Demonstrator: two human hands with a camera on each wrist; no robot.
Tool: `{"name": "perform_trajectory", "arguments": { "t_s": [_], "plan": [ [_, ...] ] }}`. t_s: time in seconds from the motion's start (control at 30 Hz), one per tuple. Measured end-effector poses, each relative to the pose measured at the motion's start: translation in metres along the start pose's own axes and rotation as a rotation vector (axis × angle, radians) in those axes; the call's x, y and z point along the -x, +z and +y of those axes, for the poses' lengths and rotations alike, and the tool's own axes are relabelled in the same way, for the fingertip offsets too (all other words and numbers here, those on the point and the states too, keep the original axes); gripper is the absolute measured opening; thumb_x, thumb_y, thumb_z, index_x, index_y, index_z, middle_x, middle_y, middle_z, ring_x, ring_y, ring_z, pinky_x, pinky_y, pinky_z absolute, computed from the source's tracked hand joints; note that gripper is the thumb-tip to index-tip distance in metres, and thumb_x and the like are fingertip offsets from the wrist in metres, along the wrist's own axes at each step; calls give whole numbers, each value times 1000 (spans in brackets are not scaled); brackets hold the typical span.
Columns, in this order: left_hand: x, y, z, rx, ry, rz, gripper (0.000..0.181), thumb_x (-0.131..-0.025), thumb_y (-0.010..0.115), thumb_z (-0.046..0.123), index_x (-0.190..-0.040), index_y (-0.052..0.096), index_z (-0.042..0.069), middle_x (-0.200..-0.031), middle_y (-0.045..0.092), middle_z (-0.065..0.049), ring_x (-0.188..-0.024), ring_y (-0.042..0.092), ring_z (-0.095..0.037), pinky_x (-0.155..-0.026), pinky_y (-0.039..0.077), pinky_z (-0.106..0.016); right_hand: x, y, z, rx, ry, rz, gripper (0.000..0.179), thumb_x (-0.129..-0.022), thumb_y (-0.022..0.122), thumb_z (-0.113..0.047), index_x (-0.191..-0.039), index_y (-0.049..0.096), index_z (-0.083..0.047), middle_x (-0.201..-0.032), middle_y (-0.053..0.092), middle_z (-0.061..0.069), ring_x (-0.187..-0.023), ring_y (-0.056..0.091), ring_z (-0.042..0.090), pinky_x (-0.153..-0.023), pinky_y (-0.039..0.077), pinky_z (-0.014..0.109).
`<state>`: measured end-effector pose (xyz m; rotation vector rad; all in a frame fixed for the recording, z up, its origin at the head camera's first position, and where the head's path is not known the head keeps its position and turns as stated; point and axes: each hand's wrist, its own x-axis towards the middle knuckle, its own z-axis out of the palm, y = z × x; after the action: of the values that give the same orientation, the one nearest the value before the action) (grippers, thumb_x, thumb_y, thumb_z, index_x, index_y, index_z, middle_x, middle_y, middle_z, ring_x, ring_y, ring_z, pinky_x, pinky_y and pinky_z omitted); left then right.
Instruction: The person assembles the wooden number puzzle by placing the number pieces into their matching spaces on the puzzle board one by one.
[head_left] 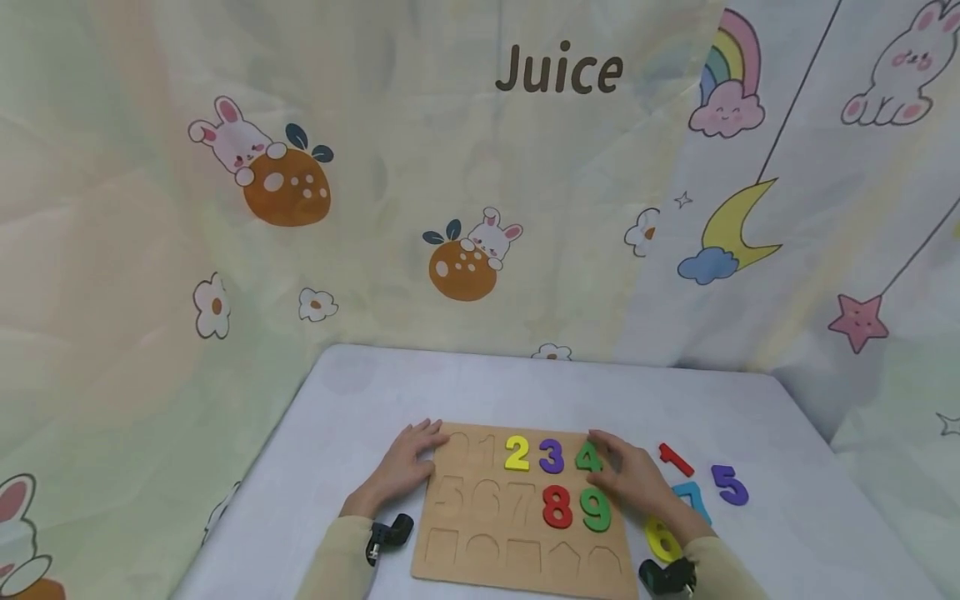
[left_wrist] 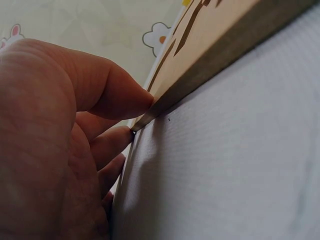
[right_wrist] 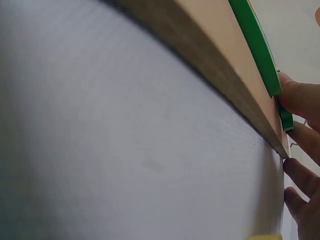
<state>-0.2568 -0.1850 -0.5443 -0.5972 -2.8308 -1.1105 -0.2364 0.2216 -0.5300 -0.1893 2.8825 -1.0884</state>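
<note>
A wooden number puzzle board (head_left: 461,567) lies on the white table. My left hand (head_left: 401,458) holds its upper left corner; in the left wrist view the thumb (left_wrist: 120,95) touches the edge, with the other fingers just beyond. At the top right, my right hand (head_left: 633,475) pinches the green number 4 (head_left: 587,457) between thumb and index finger, over its slot. A yellow 2 (head_left: 517,453) and a purple 3 (head_left: 551,456) sit in the top row. Below them are a red 8 (head_left: 557,507) and a green 9 (head_left: 596,509).
Right of the board lie a red 1 (head_left: 676,459), a purple 5 (head_left: 730,485), a blue 7 (head_left: 693,498) and a yellow number piece (head_left: 662,540), the last two partly hidden by the right arm. A printed curtain (head_left: 390,275) hangs behind the table (head_left: 360,392).
</note>
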Motion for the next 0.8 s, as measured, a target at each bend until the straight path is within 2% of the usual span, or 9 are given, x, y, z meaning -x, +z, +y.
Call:
{"name": "perform_trajectory", "arguments": {
  "t_s": [0.1, 0.37, 0.8],
  "plan": [
    [-2, -1, 1, 9, 24, 17, 54, -74, 59, 1, -127, 65, 8, -147, 48, -11, -142, 33, -33, -121, 17, -52, -2, 0, 0, -3, -23, 14, 77, -80, 80, -29, -146, 44, -15, -147, 49, 10, -140, 35, 38, -112, 31, 60],
    [-2, -1, 1, 8, -41, -8, 56, -76, 59, 3, -131, 63, 13, -151, 44, -5, -145, 29, -27, -122, 13, -47, -3, -1, -1, -3, -32, 18, 78, -79, 81, -29, -146, 44, -13, -147, 49, 12, -140, 35, 39, -112, 30, 61],
    [-4, 4, -3, -4, -40, -19, 55, -76, 59, 5, -130, 63, 13, -151, 44, -4, -145, 29, -27, -122, 12, -47, 4, -2, 5, -10, -50, 32, 75, -81, 79, -27, -146, 44, -12, -145, 50, 11, -139, 37, 38, -112, 32, 60]
  ]
}}
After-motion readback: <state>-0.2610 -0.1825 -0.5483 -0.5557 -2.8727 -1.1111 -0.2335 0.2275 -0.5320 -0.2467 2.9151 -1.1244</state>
